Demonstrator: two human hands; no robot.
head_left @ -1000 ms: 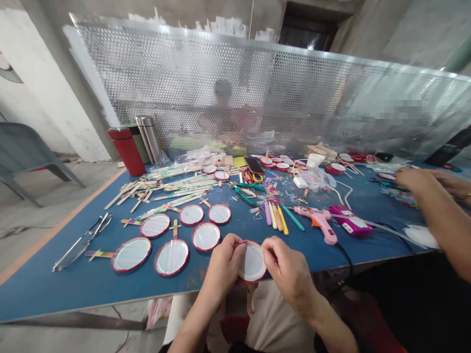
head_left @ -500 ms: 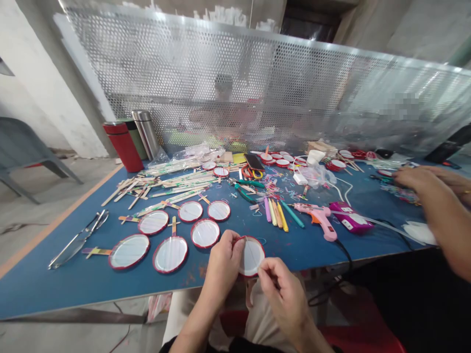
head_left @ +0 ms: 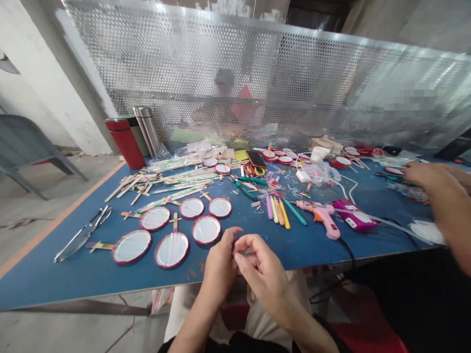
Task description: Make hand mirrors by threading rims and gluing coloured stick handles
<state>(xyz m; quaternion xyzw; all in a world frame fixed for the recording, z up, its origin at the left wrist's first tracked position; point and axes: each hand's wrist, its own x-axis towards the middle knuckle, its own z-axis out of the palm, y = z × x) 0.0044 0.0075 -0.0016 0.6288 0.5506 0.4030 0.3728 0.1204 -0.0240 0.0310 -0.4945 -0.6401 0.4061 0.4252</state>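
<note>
Over the near table edge, my left hand and my right hand meet with curled fingers. The fingertips of my right hand are pressed together against the inside of my left hand. Whatever lies between them is hidden; no round white face shows there. Left of my hands, several round white discs with red rims lie flat, among them a near disc, a disc at the left and the closest one. Some have coloured craft-stick handles, such as the crossed sticks.
A pink glue gun, purple pack and crayons lie to the right. Behind are pliers, craft sticks and a phone. Glasses and a red flask stand left. Another person's hand works at right.
My right hand has moved left and up to meet my left hand. The red-rimmed white disc held between them has gone out of sight. The view has shifted slightly.
</note>
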